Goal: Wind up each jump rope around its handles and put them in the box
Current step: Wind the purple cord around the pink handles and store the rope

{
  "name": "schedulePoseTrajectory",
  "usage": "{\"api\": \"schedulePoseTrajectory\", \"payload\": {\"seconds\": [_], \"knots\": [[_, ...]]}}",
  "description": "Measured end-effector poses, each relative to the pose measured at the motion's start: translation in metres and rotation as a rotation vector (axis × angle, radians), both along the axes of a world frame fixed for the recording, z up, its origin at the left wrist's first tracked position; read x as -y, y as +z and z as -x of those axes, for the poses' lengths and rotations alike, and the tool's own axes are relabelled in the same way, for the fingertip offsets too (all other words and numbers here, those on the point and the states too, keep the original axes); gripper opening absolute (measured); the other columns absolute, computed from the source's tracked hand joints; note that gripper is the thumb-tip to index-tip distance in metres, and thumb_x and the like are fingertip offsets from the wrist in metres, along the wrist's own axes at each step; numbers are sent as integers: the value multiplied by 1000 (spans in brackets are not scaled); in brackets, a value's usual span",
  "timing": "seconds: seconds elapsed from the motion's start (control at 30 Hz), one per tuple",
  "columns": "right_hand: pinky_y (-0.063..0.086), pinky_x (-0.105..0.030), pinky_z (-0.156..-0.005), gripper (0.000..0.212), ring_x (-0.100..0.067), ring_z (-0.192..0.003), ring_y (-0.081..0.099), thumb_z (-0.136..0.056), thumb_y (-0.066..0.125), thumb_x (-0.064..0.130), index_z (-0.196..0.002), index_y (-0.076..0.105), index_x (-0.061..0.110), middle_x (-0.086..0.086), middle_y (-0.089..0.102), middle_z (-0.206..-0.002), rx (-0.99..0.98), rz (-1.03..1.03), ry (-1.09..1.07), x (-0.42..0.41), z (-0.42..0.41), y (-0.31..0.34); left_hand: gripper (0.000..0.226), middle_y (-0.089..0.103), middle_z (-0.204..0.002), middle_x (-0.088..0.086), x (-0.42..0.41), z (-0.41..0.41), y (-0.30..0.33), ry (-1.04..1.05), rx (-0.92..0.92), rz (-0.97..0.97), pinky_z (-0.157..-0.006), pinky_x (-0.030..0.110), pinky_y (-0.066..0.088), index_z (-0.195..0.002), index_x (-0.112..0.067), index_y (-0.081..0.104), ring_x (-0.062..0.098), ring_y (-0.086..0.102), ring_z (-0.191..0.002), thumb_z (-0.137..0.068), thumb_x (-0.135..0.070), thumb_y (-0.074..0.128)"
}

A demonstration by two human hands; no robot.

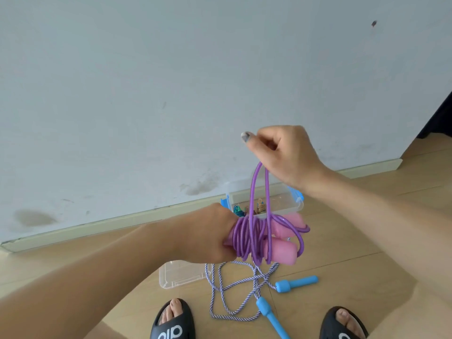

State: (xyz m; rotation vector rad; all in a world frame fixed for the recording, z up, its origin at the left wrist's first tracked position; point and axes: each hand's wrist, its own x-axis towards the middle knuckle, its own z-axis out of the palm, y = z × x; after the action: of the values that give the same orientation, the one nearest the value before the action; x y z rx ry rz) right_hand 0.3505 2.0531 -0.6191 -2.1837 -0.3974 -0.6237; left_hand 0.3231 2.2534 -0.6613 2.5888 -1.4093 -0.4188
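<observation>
My left hand (pixel 208 237) grips two pink handles (pixel 283 250) held side by side, with the purple rope (pixel 247 238) wound several times around them. A loop of that purple rope rises to my right hand (pixel 283 152), which pinches its top above the handles. Below on the floor lies a second jump rope, its blue-and-white cord (pixel 234 287) loose and tangled, with two blue handles (pixel 297 283) beside it. The clear box (pixel 297 204) with blue clips stands open by the wall, holding other wound ropes, partly hidden behind the pink handles.
The clear lid (pixel 181 276) lies flat on the wooden floor under my left hand. My feet in black slippers (pixel 172 321) stand at the bottom edge. A white wall with a skirting board (pixel 97 226) runs behind the box.
</observation>
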Motion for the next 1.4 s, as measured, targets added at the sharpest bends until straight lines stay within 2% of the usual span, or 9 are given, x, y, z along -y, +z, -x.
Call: {"api": "schedulePoseTrajectory", "payload": {"seconds": [0.1, 0.27, 0.4, 0.6, 0.73, 0.9, 1.1, 1.17, 1.4], "knots": [[18, -28, -46, 52, -20, -45, 24, -96, 58, 32, -56, 26, 22, 2, 22, -47, 269, 213, 47, -13, 15, 15, 27, 52, -64, 7, 1, -2, -11, 42, -35, -172, -61, 39, 51, -67, -15, 46, 21, 45, -57, -84, -31, 58], [23, -27, -43, 47, -27, -41, 29, -94, 57, 31, -58, 29, 21, 2, 25, -44, 437, 384, -20, -17, 8, 12, 27, 51, -64, 8, 13, 6, -10, 18, -50, -177, -51, 24, 36, -71, -10, 48, 19, 39, -53, -88, -28, 58], [33, -29, -44, 46, -28, -46, 26, -90, 55, 32, -57, 27, 17, 0, 18, -42, 170, 387, -213, 17, -19, -12, 21, 51, -64, 10, 9, 3, -2, 35, -40, 39, -52, 30, 36, -76, -6, 49, 24, 40, -57, -84, -21, 60], [23, -35, -52, 53, -13, -51, 25, -93, 61, 23, -54, 27, 14, 1, 22, -49, -341, 186, -36, 9, -21, -65, 22, 45, -58, 6, -6, 9, 7, 78, -52, 349, -53, 34, 37, -72, -9, 46, 23, 35, -57, -80, -18, 64], [33, -28, -52, 24, -8, -46, 35, -89, 50, 26, -66, 44, 21, 2, 42, -59, -756, -61, 28, -3, -2, -90, 34, 36, -54, 6, -13, 3, 17, 312, -38, 534, -46, 20, 26, -64, -7, 43, 15, 24, -56, -80, -10, 73], [22, -21, -39, 48, -14, -41, 19, -104, 38, 39, -64, 45, 13, 2, 24, -49, -1034, -492, 131, -24, 34, -60, 40, 32, -50, -4, -32, -25, 13, 586, -22, 515, -46, 20, 28, -61, -7, 39, 14, 24, -53, -81, -12, 74], [22, -21, -41, 27, -7, -39, 23, -100, 37, 11, -93, 62, 4, 4, 35, -54, -1100, -753, 99, -35, 54, -41, 36, 37, -50, 2, -28, -35, 5, 601, 69, 334, -47, 23, 27, -60, -13, 36, 20, 27, -53, -83, -13, 64], [29, -24, -43, 21, -9, -40, 30, -95, 40, 8, -91, 61, 6, 0, 40, -58, -1080, -630, 77, -38, 57, -40, 34, 41, -50, 1, -23, -35, 4, 603, 111, 285, -48, 28, 31, -59, -17, 36, 23, 33, -52, -83, -13, 60], [43, -35, -62, 24, -26, -72, 52, -100, 38, 17, -98, 59, 6, -10, 60, -82, -694, 467, 11, -35, 63, -52, 31, 45, -54, 1, -9, -30, -3, 637, 75, 229, -49, 29, 33, -59, -18, 38, 20, 38, -51, -83, -13, 58]]}}
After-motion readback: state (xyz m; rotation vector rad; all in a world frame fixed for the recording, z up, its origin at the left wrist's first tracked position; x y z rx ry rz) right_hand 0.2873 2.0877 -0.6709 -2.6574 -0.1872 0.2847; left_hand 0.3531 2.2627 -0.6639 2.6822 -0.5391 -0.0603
